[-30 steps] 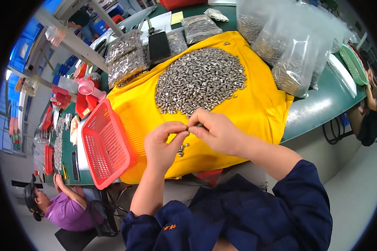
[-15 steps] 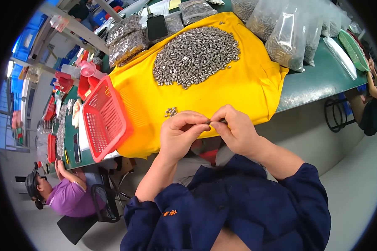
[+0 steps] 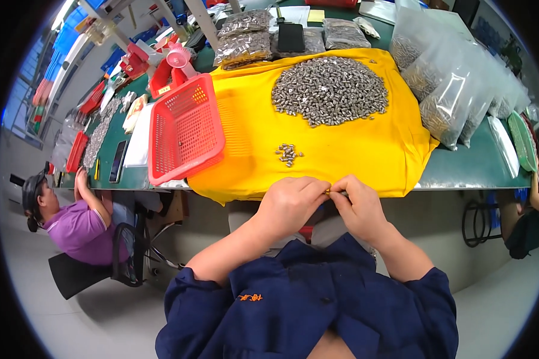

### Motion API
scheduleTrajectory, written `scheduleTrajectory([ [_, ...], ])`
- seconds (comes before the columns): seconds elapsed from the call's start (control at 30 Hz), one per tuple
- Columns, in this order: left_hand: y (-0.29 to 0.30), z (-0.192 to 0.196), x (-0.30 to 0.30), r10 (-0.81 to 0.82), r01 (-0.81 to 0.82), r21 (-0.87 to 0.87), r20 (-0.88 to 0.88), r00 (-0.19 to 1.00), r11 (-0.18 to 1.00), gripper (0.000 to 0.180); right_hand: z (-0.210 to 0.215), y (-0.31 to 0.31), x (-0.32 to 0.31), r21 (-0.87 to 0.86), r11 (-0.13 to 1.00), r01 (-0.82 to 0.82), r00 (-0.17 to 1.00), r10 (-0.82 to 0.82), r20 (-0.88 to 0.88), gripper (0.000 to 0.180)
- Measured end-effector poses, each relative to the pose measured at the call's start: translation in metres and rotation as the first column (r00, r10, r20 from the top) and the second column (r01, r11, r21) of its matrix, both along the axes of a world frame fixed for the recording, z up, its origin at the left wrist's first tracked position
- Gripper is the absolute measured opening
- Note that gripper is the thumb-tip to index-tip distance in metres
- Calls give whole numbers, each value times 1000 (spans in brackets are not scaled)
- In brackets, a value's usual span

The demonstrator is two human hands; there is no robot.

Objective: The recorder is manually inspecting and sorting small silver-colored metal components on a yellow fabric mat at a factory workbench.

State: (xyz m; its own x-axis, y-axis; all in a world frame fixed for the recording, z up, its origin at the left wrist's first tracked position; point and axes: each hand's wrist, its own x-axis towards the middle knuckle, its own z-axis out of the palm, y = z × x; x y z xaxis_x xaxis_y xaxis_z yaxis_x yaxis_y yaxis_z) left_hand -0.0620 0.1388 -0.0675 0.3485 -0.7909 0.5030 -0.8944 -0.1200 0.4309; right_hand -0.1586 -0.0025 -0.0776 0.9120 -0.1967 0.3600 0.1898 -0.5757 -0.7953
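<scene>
Yellow cloth (image 3: pixel 365 158), bare corner, left hand (image 3: pixel 290 203), right hand (image 3: pixel 363 210) at edge

The fingers (image 3: pixel 312 186) of the left hand (image 3: pixel 284 206) and right hand (image 3: pixel 365 212) cover most of the small piece pinched between them, so its shape cannot be told. A yellow cloth (image 3: pixel 365 157) hides part of the worktop (image 3: pixel 461 164). In the heap of metal bits (image 3: pixel 329 90), the upper ones bury the lower. Clear bags (image 3: pixel 446 110) overlap, masking those behind. The navy shirt (image 3: pixel 308 293) runs off the lower edge; the dark rim cuts off a person (image 3: pixel 528 233) at far right.
</scene>
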Motion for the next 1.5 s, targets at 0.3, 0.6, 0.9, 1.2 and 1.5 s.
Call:
scheduleTrajectory([
  [0.3, 37, -6, 21, 175, -137, 167, -238, 955, 976, 12, 2, -16, -1, -43, 980, 195, 977, -190, 93, 3],
  [0.6, 56, -52, 8, 104, -56, 95, -642, 759, 994, 18, -14, -11, 4, 162, 984, 76, 991, -56, -125, 4],
  [0.9, 67, -72, 4, -1, 38, 14, -924, 381, 999, 19, -18, -12, 15, 188, 979, 79, 970, -32, -239, 5],
  [1.2, 73, -60, 13, 27, 111, 74, -925, 379, 991, 15, -9, -8, 33, 200, 978, 60, 954, 3, -298, 8],
  [1.5, 73, -59, 18, 61, 62, 99, -894, 444, 993, 9, -9, -17, 48, 195, 981, 14, 956, 43, -289, 12],
])
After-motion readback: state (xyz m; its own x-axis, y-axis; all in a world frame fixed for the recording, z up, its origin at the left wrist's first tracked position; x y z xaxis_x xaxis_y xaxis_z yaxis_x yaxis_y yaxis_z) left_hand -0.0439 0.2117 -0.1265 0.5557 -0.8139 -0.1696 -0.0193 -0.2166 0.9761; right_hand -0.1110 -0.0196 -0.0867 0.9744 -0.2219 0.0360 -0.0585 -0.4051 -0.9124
